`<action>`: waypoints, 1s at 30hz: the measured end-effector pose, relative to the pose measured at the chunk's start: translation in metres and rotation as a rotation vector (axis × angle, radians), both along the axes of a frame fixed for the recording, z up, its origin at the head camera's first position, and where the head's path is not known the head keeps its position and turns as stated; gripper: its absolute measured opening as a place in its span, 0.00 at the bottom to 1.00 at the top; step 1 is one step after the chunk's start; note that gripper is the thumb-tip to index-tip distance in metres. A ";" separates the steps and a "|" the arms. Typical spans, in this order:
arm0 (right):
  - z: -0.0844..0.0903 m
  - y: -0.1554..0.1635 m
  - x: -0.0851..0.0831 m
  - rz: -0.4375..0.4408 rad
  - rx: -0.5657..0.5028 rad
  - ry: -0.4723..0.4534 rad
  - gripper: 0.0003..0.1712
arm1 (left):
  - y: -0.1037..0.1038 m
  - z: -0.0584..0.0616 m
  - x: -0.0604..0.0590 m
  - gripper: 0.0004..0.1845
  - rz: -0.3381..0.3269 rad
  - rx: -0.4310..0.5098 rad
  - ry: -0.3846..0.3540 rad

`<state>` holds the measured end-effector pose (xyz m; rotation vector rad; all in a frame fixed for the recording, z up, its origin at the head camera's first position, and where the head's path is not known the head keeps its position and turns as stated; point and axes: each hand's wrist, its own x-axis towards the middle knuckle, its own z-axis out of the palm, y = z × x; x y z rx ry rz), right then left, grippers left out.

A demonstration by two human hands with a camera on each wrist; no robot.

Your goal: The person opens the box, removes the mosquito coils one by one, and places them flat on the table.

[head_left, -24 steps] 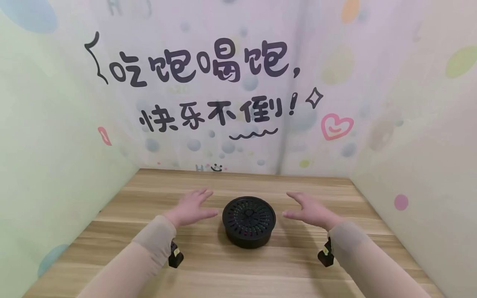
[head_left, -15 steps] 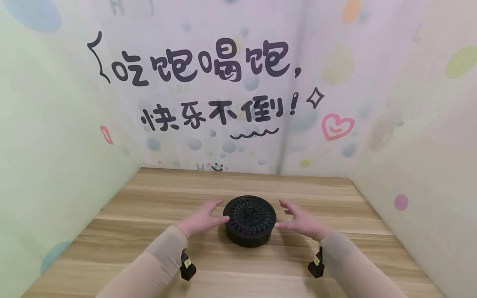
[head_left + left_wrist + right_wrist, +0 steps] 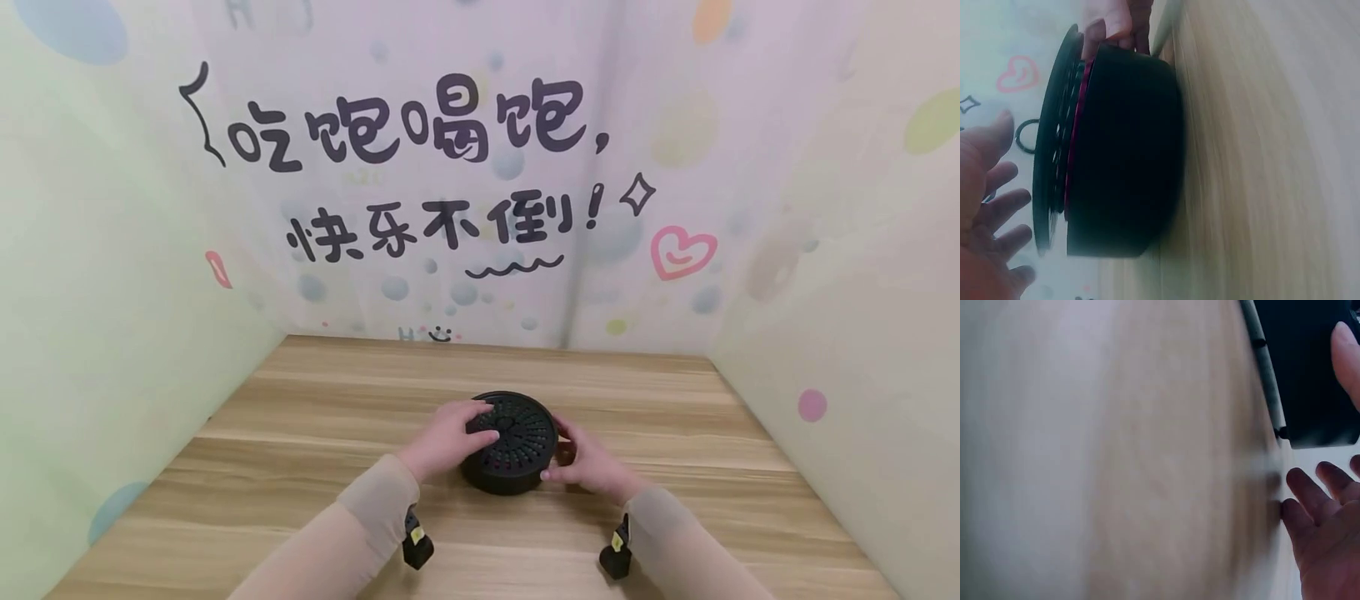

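Observation:
A black round container (image 3: 513,467) with a perforated lid (image 3: 521,425) stands on the wooden table (image 3: 315,433). My left hand (image 3: 453,433) lies over the lid's left part with its fingers fairly straight. In the left wrist view that left hand (image 3: 991,212) spreads its fingers beside the lid (image 3: 1054,162), above a red band and the container's black wall (image 3: 1125,156). My right hand (image 3: 588,462) cups the container's right side, thumb against the wall. The right wrist view shows the right hand (image 3: 1325,519) with spread fingers and the container (image 3: 1307,369).
Printed walls close the table in at the back (image 3: 450,167), on the left (image 3: 90,292) and on the right (image 3: 840,292). Bare wood lies all round the container. A small black camera unit hangs under each wrist (image 3: 417,546) (image 3: 615,557).
Both hands have moved inward from either side of the container. The left hand now lies on the lid and the right hand touches the container's side.

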<state>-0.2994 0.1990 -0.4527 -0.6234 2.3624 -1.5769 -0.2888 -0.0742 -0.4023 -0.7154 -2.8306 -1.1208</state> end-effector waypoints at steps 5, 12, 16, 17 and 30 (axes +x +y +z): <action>-0.007 -0.004 -0.002 0.005 -0.063 -0.004 0.57 | 0.011 -0.003 -0.007 0.20 0.014 0.037 0.027; -0.010 -0.006 -0.003 0.025 -0.097 -0.008 0.55 | 0.018 -0.009 -0.013 0.14 0.005 0.066 0.071; -0.011 -0.006 -0.005 0.031 -0.103 0.000 0.55 | 0.021 -0.008 -0.015 0.13 0.015 0.102 0.049; -0.010 -0.006 -0.005 0.037 -0.104 0.004 0.55 | 0.022 -0.009 -0.015 0.13 0.019 0.113 0.045; -0.006 -0.008 0.000 0.028 -0.076 0.005 0.54 | 0.028 -0.017 -0.018 0.11 0.109 0.224 -0.007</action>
